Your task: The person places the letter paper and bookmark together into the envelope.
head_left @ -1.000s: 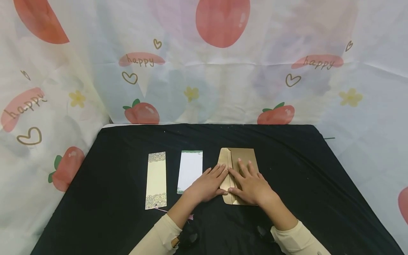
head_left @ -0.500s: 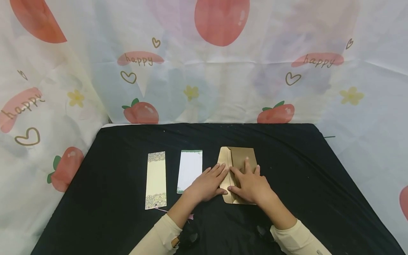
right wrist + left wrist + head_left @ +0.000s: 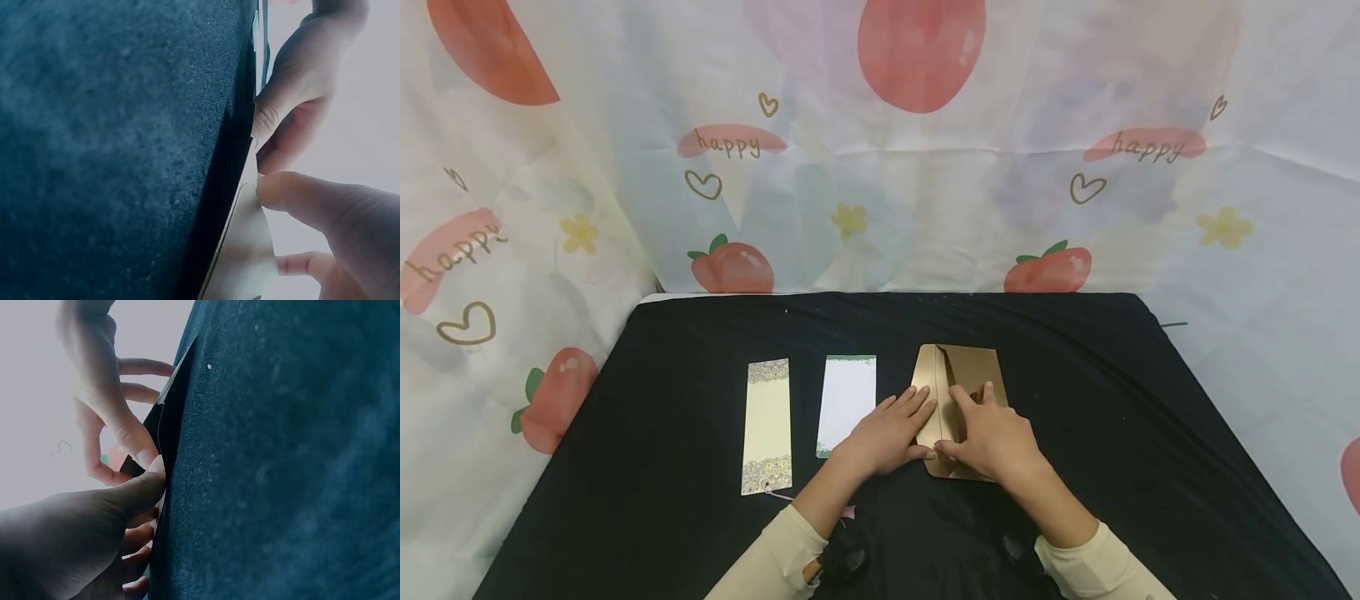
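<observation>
"Head cam?"
"Gold envelope [image 3: 980, 362] approx 5 o'clock of ctr, on blk cloth [image 3: 700, 550]. L hand [image 3: 880, 437] flat on 9 o'clock flap [image 3: 927, 367], fingers straight; R hand [image 3: 996, 437] bent over pocket, can't tell if pinching."
"L wrist?"
"Edge at 11 o'clock: thin, prob. light, stiffish paper."
"R wrist?"
"Pale, smooth face, 5 o'clock. Poss. slippery, creases easily; best hold = long edge opp. flap, gently."

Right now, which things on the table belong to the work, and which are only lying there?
In the job:
gold rectangular paper envelope, left grip and right grip on it

Apparently just lying about:
cream rectangular paper card with lace-patterned ends
white rectangular paper card with green-edged ends
</observation>
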### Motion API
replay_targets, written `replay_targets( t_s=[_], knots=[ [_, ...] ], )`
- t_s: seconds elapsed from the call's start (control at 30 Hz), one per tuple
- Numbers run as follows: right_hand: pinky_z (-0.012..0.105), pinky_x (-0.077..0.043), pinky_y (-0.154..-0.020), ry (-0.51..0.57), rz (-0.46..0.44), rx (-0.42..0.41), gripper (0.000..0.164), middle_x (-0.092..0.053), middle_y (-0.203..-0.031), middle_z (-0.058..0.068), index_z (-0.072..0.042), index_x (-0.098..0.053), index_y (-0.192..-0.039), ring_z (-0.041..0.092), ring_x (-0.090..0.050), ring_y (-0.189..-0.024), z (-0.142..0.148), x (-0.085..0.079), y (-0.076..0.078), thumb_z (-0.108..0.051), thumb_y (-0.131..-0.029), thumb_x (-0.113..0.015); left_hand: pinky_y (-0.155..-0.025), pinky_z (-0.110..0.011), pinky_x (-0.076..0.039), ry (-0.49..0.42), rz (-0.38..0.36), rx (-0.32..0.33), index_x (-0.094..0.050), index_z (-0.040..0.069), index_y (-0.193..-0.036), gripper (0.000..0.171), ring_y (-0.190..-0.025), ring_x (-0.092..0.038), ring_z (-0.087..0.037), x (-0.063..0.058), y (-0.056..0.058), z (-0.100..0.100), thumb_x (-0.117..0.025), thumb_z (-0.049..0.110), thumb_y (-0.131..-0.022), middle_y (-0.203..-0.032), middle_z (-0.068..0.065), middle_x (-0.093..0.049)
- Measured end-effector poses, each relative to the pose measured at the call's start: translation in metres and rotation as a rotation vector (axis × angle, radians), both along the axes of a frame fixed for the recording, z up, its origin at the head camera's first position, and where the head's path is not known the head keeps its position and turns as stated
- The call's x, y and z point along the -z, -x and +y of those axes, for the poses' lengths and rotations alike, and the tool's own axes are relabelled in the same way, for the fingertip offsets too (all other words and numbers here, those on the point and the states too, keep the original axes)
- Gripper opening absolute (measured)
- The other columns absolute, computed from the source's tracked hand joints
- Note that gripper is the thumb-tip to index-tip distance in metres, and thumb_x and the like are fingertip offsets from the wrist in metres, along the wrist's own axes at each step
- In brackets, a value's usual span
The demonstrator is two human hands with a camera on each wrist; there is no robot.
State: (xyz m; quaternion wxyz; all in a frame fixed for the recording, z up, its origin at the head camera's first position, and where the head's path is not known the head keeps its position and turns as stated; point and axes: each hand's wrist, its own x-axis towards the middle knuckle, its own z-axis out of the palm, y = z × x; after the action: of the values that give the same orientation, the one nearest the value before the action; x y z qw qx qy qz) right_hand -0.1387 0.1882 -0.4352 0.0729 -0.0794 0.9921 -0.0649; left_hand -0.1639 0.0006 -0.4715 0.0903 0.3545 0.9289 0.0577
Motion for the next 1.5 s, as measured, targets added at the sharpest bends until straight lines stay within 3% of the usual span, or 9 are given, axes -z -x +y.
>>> replay_targets(
  t_s=[0.23,0.43,0.63,0.83,0.93,1.07,1.3,1.5],
  knots=[
    [0.06,-0.056,-0.065,-0.006,0.049,0.016,0.093,-0.043,-0.144,0.044,-0.012,-0.049,-0.149,0.054,-0.067,-0.088,-0.001,0.001,-0.001,-0.058,-0.077,-0.086,-0.12,-0.04,-0.025,-0.002,0.0,0.001,-0.038,0.013,-0.161,0.076,-0.154,-0.022,-0.022,-0.001,0.0,-0.001,-0.059,0.054,-0.101,-0.168,-0.005,-0.026],
    [0.06,-0.056,-0.064,-0.013,0.084,0.019,0.099,-0.045,-0.143,0.043,-0.013,-0.049,-0.15,0.053,-0.067,-0.085,-0.002,0.003,-0.001,-0.059,-0.073,-0.089,-0.118,-0.036,-0.03,0.032,0.041,0.005,-0.043,0.013,-0.159,0.074,-0.152,-0.027,-0.021,-0.004,-0.001,-0.001,-0.063,0.052,-0.1,-0.166,-0.004,-0.031],
    [0.058,-0.055,-0.061,-0.009,0.079,0.025,0.097,-0.047,-0.142,0.042,-0.013,-0.049,-0.148,0.051,-0.067,-0.081,-0.003,0.003,-0.002,-0.059,-0.072,-0.089,-0.108,-0.036,-0.043,0.025,0.184,0.034,-0.063,0.014,-0.143,0.054,-0.144,-0.043,-0.02,-0.008,0.0,-0.002,-0.07,0.043,-0.099,-0.155,-0.003,-0.05],
    [0.056,-0.054,-0.058,-0.017,0.084,0.027,0.095,-0.048,-0.142,0.041,-0.014,-0.05,-0.146,0.048,-0.066,-0.076,-0.003,0.001,-0.002,-0.058,-0.071,-0.09,-0.097,-0.035,-0.048,-0.105,0.339,0.066,-0.077,0.018,-0.119,0.025,-0.124,-0.058,-0.019,-0.015,0.005,-0.006,-0.065,0.032,-0.102,-0.133,0.0,-0.066],
    [0.055,-0.054,-0.058,-0.02,0.084,0.027,0.096,-0.047,-0.142,0.041,-0.014,-0.05,-0.146,0.047,-0.066,-0.074,-0.003,0.001,-0.001,-0.059,-0.071,-0.09,-0.087,-0.034,-0.051,-0.146,0.358,0.017,-0.077,0.019,-0.116,0.022,-0.11,-0.061,-0.018,-0.018,0.007,-0.011,-0.063,0.03,-0.104,-0.12,0.001,-0.068],
    [0.055,-0.054,-0.058,-0.02,0.083,0.025,0.095,-0.047,-0.142,0.041,-0.013,-0.05,-0.145,0.047,-0.066,-0.073,-0.003,0.001,-0.001,-0.059,-0.071,-0.09,-0.08,-0.037,-0.053,-0.104,0.309,-0.083,-0.075,0.017,-0.12,0.023,-0.1,-0.062,-0.02,-0.018,0.012,-0.022,-0.064,0.03,-0.104,-0.111,-0.001,-0.065],
    [0.056,-0.054,-0.059,-0.014,0.077,0.024,0.093,-0.047,-0.142,0.042,-0.013,-0.05,-0.141,0.048,-0.066,-0.075,-0.004,0.001,-0.001,-0.058,-0.071,-0.09,-0.079,-0.041,-0.054,-0.139,0.197,-0.189,-0.074,0.013,-0.12,0.025,-0.1,-0.064,-0.024,-0.018,0.024,-0.046,-0.072,0.027,-0.099,-0.111,-0.006,-0.064],
    [0.055,-0.054,-0.058,-0.01,0.076,0.026,0.093,-0.046,-0.143,0.042,-0.013,-0.05,-0.141,0.048,-0.066,-0.075,-0.004,0.001,-0.001,-0.058,-0.071,-0.09,-0.08,-0.046,-0.056,-0.156,0.115,-0.347,-0.071,0.012,-0.128,0.037,-0.102,-0.065,-0.029,-0.022,0.026,-0.063,-0.078,0.023,-0.093,-0.117,-0.013,-0.065]
  ],
)
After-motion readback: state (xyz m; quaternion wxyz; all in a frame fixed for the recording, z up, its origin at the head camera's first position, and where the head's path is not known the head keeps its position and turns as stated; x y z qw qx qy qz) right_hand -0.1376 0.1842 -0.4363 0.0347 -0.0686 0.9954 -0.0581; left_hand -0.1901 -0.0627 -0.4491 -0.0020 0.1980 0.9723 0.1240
